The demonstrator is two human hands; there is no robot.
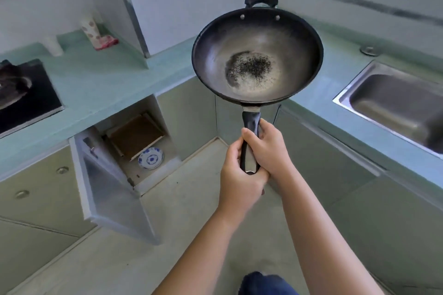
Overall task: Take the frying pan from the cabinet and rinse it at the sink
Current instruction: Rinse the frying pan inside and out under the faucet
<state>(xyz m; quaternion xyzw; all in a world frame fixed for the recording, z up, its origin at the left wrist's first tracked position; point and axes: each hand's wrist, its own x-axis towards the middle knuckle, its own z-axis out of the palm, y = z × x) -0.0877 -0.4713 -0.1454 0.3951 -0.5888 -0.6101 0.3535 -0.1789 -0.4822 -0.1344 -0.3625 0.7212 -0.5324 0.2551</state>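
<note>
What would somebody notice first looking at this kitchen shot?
The dark frying pan held up mid-frame grabs the eye, with black specks scattered in its bottom; the left hand and right hand both grip its handle. Lower left, a cabinet door stands open onto a blue-and-white plate, and the steel sink sits at the right.

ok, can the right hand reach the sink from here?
Likely yes: the sink lies open on that side, nothing between, though right hand and left hand both grip the frying pan.

Bare forearms (206, 244), dark blue garment (266, 284) below.
</note>
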